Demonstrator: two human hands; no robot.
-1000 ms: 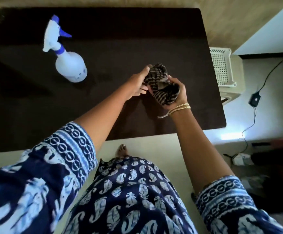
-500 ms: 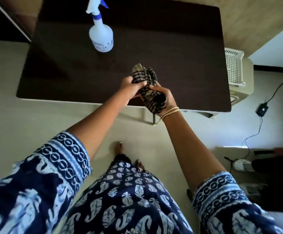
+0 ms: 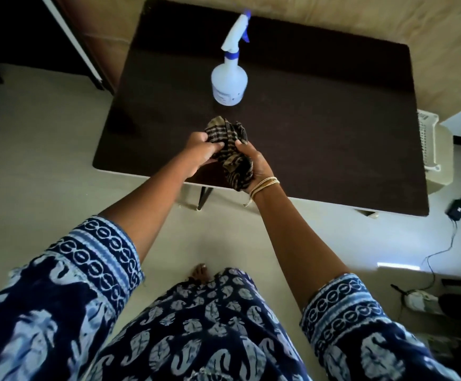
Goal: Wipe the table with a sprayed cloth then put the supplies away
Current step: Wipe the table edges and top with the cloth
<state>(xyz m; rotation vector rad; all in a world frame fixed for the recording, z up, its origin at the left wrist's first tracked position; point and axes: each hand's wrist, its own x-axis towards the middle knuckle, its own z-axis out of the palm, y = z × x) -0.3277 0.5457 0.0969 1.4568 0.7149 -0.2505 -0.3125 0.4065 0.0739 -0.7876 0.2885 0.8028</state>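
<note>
A bunched striped brown-and-black cloth (image 3: 230, 149) is held above the near edge of the dark brown table (image 3: 320, 127). My left hand (image 3: 199, 154) grips its left side. My right hand (image 3: 254, 163), with thin bangles at the wrist, grips its right and lower part. A white spray bottle (image 3: 229, 78) with a blue nozzle stands upright on the table just beyond the cloth, apart from both hands.
A white slatted plastic basket (image 3: 430, 144) stands by the table's right edge. A black adapter (image 3: 458, 209) and its cable lie on the floor at right. A dark cabinet (image 3: 31, 31) is at far left. My bare foot (image 3: 200, 272) shows below.
The view has shifted back and to the left, so the table and bottle appear further right and farther off. Both hands keep hold of the cloth, now closer to the near edge.
</note>
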